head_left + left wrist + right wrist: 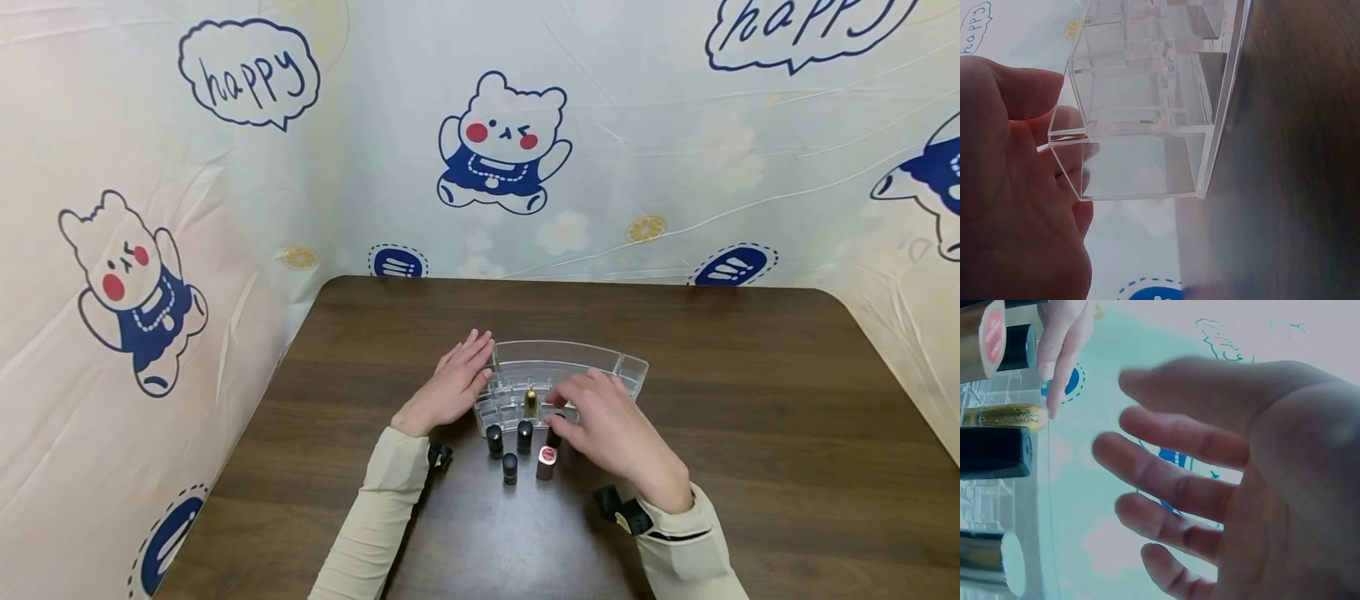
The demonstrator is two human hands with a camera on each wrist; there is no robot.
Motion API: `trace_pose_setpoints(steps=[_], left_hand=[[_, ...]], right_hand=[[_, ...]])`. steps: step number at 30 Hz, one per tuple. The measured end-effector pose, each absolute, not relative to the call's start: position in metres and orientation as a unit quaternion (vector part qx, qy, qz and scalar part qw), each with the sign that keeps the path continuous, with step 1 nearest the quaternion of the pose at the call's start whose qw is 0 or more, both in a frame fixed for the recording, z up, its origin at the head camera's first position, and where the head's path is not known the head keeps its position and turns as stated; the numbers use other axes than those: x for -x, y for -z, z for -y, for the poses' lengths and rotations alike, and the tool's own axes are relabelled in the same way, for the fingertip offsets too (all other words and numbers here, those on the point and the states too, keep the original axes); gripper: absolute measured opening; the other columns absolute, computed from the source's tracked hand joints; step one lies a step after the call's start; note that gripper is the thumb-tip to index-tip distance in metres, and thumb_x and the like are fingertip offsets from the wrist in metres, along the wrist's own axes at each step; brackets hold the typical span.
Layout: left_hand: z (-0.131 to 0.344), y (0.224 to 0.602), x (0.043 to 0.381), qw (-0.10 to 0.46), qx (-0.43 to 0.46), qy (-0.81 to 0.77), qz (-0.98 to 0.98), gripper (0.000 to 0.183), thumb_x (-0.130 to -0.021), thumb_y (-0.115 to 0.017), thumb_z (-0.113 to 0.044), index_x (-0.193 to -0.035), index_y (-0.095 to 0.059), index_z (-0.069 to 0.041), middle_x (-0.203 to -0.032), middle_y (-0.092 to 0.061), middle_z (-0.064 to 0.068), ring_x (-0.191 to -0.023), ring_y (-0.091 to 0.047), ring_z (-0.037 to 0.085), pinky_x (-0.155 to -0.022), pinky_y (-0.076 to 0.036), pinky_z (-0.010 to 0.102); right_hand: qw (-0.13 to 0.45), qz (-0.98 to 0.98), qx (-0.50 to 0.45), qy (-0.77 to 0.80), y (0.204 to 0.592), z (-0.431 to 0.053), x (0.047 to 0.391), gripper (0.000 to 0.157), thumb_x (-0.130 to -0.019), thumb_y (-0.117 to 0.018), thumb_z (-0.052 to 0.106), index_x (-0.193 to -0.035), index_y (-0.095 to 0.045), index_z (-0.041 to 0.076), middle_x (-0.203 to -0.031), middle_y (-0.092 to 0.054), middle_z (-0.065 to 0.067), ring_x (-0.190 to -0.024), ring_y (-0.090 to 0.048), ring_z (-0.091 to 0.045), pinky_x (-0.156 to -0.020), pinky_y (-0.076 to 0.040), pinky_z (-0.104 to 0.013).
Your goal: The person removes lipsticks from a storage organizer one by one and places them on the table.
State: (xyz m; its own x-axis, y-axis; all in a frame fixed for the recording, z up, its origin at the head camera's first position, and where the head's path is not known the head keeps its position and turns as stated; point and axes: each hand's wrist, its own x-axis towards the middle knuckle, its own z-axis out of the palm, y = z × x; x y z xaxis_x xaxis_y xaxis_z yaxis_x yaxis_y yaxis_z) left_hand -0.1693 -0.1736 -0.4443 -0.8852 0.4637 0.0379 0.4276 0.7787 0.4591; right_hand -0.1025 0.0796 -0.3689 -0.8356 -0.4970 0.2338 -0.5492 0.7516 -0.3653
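A clear acrylic lipstick organizer (pixel 558 350) with stepped compartments stands on the table. The left hand (pixel 453 379) rests against its left end, fingers straight; in the left wrist view several fingertips show through the clear wall (pixel 1141 169). The right hand (pixel 615 429) hovers at the organizer's right front, fingers spread and holding nothing in the right wrist view. A gold lipstick (pixel 531 402) stands upright in a compartment. In the right wrist view a black lipstick (pixel 994 452) and a dark metallic tube (pixel 985 565) appear beside the gold one. The right hand partly hides a black tube (pixel 555 433).
In front of the organizer stand black lipstick tubes (pixel 495 442), (pixel 524 437) and a shorter black one (pixel 510 468). A brown lipstick (pixel 547 465) with a red round label stands near them. The dark wooden table (pixel 750 400) meets a printed curtain (pixel 637 150) behind.
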Motion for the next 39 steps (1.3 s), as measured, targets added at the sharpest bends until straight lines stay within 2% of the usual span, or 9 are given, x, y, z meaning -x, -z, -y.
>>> trace_pose_setpoints(steps=[6, 16, 21, 34, 39], left_hand=[[0.174, 0.445, 0.170, 0.035, -0.237, -0.235, -0.942, 0.053, -0.105, -0.035, -0.029, -0.152, -0.027, -0.004, -0.161, -0.021, 0.010, -0.152, -0.008, 0.024, -0.121, -0.014, 0.049], [0.173, 0.445, 0.169, 0.033, -0.235, -0.238, -0.942, 0.054, -0.105, -0.036, -0.029, -0.151, -0.029, -0.003, -0.162, -0.021, 0.008, -0.152, -0.009, 0.025, -0.120, -0.016, 0.051], [0.173, 0.445, 0.169, 0.030, -0.235, -0.239, -0.942, 0.053, -0.105, -0.037, -0.028, -0.151, -0.029, -0.004, -0.162, -0.021, 0.008, -0.152, -0.010, 0.025, -0.120, -0.016, 0.052], [0.173, 0.443, 0.168, 0.034, -0.236, -0.235, -0.942, 0.053, -0.105, -0.037, -0.028, -0.151, -0.029, -0.003, -0.162, -0.020, 0.008, -0.152, -0.009, 0.025, -0.120, -0.016, 0.052], [0.173, 0.443, 0.169, 0.029, -0.238, -0.234, -0.942, 0.053, -0.105, -0.036, -0.028, -0.151, -0.029, -0.004, -0.161, -0.022, 0.010, -0.151, -0.010, 0.025, -0.121, -0.016, 0.051]], right_hand=[[0.061, 0.940, -0.254, -0.220, 0.374, -0.072, 0.111, 0.018, -0.084, -0.073, 0.020, -0.100, -0.071, 0.012, -0.102, -0.069, -0.002, -0.095, -0.055, -0.022, -0.080, -0.045, -0.041], [-0.007, 0.953, -0.214, -0.214, 0.381, -0.058, 0.120, 0.022, -0.086, -0.069, 0.018, -0.107, -0.069, 0.011, -0.113, -0.066, -0.005, -0.107, -0.052, -0.028, -0.088, -0.041, -0.046], [-0.021, 0.957, -0.211, -0.197, 0.385, -0.050, 0.122, 0.024, -0.087, -0.070, 0.020, -0.110, -0.069, 0.012, -0.116, -0.065, -0.006, -0.109, -0.051, -0.030, -0.088, -0.042, -0.047], [-0.029, 0.959, -0.224, -0.170, 0.389, -0.043, 0.129, 0.024, -0.088, -0.067, 0.016, -0.111, -0.068, 0.012, -0.115, -0.064, -0.008, -0.109, -0.052, -0.032, -0.087, -0.041, -0.049], [-0.026, 0.959, -0.229, -0.163, 0.391, -0.042, 0.132, 0.017, -0.087, -0.065, 0.013, -0.104, -0.068, 0.013, -0.108, -0.066, -0.006, -0.103, -0.053, -0.030, -0.085, -0.041, -0.048]])
